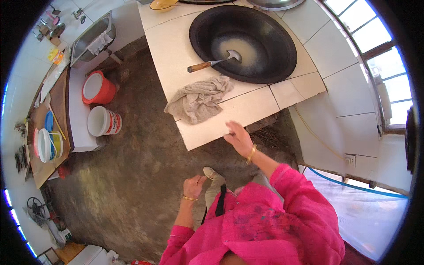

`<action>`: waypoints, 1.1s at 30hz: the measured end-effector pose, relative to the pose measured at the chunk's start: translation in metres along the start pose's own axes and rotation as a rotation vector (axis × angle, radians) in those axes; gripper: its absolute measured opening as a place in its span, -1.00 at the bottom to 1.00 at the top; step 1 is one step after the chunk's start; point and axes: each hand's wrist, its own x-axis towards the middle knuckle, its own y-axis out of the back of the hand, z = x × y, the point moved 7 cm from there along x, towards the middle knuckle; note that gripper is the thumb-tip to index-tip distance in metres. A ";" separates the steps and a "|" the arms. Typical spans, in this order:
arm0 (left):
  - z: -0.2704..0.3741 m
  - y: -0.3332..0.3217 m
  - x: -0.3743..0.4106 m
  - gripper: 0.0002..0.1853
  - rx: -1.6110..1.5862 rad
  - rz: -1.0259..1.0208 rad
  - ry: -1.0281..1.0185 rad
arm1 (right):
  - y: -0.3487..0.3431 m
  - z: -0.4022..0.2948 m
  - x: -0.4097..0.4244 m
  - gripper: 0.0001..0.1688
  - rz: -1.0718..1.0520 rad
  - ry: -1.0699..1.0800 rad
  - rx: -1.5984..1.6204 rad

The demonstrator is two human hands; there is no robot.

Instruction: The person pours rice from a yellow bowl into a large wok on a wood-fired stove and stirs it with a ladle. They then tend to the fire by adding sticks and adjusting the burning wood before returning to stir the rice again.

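My right hand (239, 138) is over the front edge of the white-tiled stove counter (243, 111), fingers apart and holding nothing. Down by my leg, above the floor, my left hand (193, 186) is loosely closed, with nothing visible in it. A crumpled grey-beige cloth (200, 99) lies on the tiles, just beyond my right hand. Behind it sits a large black wok (275, 53), with pale cloudy liquid (246, 49) at the bottom. A wok spatula (201, 66) leans over the rim, its metal blade in the liquid and its wooden handle over the counter.
A red bucket (107, 88) and a white bucket (96, 122) stand on the dark floor at left, beside a wooden-topped cabinet (63, 92). A metal sink (79, 54) is beyond them. A yellow ladle (162, 4) rests at the counter's far side. Barred windows (374, 36) are at right.
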 end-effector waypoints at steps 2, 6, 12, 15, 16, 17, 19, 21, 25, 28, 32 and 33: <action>-0.009 0.034 -0.001 -0.73 0.044 0.037 -0.111 | -0.022 -0.032 0.056 -0.33 0.104 0.143 -0.267; -0.014 0.105 0.011 -0.60 0.055 0.114 -0.037 | -0.044 -0.056 0.163 -0.16 0.351 0.013 -0.525; 0.020 0.160 0.062 -0.38 0.012 0.189 -0.164 | -0.100 -0.057 0.204 0.14 0.265 -0.072 -0.626; 0.044 0.183 0.124 -0.35 0.086 0.196 -0.269 | -0.101 -0.061 0.239 0.16 0.106 -0.076 -0.641; 0.052 0.173 0.127 -0.35 0.107 0.174 -0.302 | -0.102 -0.054 0.233 0.16 0.031 -0.081 -0.643; 0.057 0.165 0.129 -0.35 0.127 0.150 -0.336 | -0.099 -0.051 0.229 0.15 0.039 -0.050 -0.625; 0.067 0.162 0.146 -0.36 0.198 0.063 -0.377 | -0.089 -0.049 0.239 0.12 0.053 0.002 -0.600; 0.070 0.166 0.179 -0.36 0.248 -0.001 -0.398 | -0.085 -0.046 0.257 -0.08 0.134 0.048 -0.590; 0.069 0.182 0.230 -0.38 0.264 -0.079 -0.432 | -0.081 -0.038 0.273 -0.61 0.253 0.232 -0.555; 0.057 0.184 0.236 -0.41 0.255 -0.177 -0.435 | -0.055 -0.021 0.195 -0.70 0.199 0.211 -0.517; 0.031 0.189 0.235 -0.43 0.271 -0.282 -0.471 | 0.060 0.084 0.078 -0.58 0.621 -0.284 -0.918; 0.023 0.199 0.237 -0.43 0.266 -0.292 -0.510 | 0.098 0.098 0.061 -0.63 0.623 -0.556 -0.816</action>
